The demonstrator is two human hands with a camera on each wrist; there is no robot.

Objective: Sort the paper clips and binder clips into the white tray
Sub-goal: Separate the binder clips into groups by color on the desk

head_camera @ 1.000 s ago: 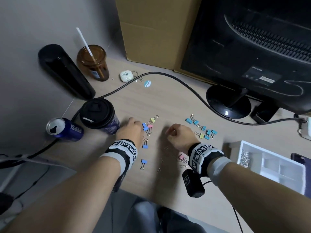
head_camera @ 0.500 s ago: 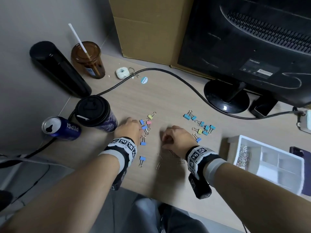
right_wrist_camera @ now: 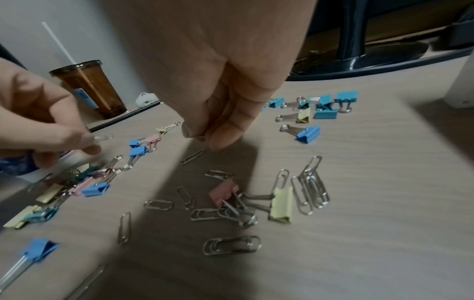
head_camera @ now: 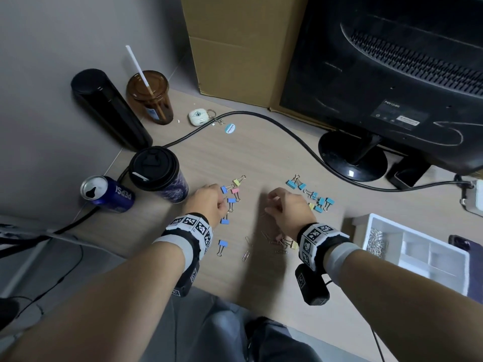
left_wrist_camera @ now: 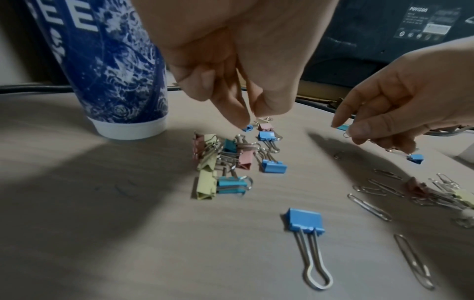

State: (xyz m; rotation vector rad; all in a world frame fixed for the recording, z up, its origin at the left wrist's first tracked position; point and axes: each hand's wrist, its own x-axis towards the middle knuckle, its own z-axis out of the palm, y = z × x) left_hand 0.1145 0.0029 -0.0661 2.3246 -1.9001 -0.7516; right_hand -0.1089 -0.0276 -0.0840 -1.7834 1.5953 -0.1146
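Over the desk (head_camera: 261,158) your two hands hang palm down with fingers pointing at the surface. Your left hand (head_camera: 207,202) pinches a paper clip (right_wrist_camera: 102,137) between thumb and fingertip, just above the binder clips (left_wrist_camera: 225,160) heaped beneath it. Your right hand (head_camera: 287,207) pinches another paper clip (left_wrist_camera: 346,134), with loose clips (right_wrist_camera: 231,205) scattered under your wrist. Left of your left hand a cup (head_camera: 159,173) stands close; bare desk lies between your hands. Well right of your right hand sits the tray (head_camera: 418,246), clips already in its near compartment. Half a second ago your right hand was lower, at the desk; it has since lifted.
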